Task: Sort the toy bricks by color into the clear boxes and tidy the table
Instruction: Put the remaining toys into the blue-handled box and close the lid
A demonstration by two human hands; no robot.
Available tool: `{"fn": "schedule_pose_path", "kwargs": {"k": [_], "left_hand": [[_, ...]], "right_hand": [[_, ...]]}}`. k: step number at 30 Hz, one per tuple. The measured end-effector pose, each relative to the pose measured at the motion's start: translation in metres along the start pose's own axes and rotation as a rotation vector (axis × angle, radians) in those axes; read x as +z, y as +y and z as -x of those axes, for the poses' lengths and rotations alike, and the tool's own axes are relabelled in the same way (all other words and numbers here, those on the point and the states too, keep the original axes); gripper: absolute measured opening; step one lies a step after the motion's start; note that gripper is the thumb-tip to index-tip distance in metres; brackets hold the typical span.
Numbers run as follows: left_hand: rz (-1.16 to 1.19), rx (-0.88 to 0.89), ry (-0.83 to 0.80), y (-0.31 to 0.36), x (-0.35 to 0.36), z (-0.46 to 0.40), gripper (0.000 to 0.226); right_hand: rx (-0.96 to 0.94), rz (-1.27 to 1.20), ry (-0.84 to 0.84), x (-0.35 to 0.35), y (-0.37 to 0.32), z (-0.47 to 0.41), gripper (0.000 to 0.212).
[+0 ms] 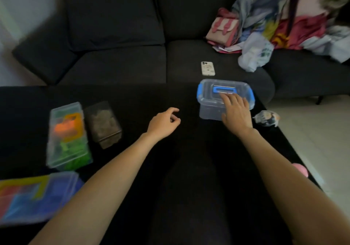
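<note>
A clear box with a blue handle and blue clips (210, 100) stands lidded at the far right of the black table (132, 100). My right hand (235, 112) lies on its lid and near side with fingers spread. My left hand (163, 122) hovers over the middle of the table, fingers loosely curled, holding nothing. On the left stands a clear box with an orange handle (67, 136) holding green and orange bricks. At the near left edge lies a clear box with a yellow handle (36, 195) holding blue and red pieces, blurred.
A dark brownish box (103, 124) sits beside the orange-handled box. A small toy figure (267, 118) rests at the table's right edge, and something pink (301, 170) shows past that edge. Behind the table is a dark sofa with a phone (208, 68), a bag and heaped clothes (284, 23).
</note>
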State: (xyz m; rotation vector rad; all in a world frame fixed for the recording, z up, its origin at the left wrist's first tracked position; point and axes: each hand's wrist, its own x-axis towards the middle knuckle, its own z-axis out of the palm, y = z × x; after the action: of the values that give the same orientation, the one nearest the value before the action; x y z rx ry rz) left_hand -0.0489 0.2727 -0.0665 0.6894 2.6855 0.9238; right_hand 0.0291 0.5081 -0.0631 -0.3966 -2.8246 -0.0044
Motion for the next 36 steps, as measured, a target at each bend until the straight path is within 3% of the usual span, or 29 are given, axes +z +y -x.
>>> {"fn": "schedule_pose_path", "kwargs": {"k": [4,10,17,19,22,25,32,34,36], "left_hand": [[0.263,-0.174,-0.025,0.022,0.030,-0.043,0.053],[0.687,-0.294,0.055,0.043,0.028,-0.024,0.054],[0.657,-0.337,0.202,0.019,0.009,0.085,0.037],[0.643,-0.321,0.207,0.012,0.006,0.114,0.033],[0.616,-0.285,0.196,0.005,0.003,0.152,0.030],[0.596,-0.287,0.203,-0.005,0.005,0.178,0.027],[0.754,-0.441,0.228,-0.023,0.008,0.206,0.027],[0.723,-0.465,0.263,-0.029,0.007,0.207,0.036],[0.539,-0.397,0.348,-0.031,0.003,0.210,0.042]], "right_hand": [[0.105,0.055,-0.023,0.021,0.026,-0.014,0.057],[-0.012,-0.024,0.023,0.010,0.011,0.025,0.047],[-0.198,-0.226,0.068,-0.027,-0.036,0.138,0.044],[-0.118,-0.400,0.051,-0.038,-0.041,0.159,0.051],[0.237,-0.679,0.106,-0.048,-0.051,0.170,0.049],[0.501,-0.841,-0.027,-0.053,-0.054,0.172,0.045],[0.665,-1.133,-0.166,-0.046,-0.044,0.188,0.036],[0.676,-1.098,-0.148,-0.044,-0.039,0.193,0.037],[0.539,-0.925,-0.049,-0.051,-0.038,0.198,0.037]]}}
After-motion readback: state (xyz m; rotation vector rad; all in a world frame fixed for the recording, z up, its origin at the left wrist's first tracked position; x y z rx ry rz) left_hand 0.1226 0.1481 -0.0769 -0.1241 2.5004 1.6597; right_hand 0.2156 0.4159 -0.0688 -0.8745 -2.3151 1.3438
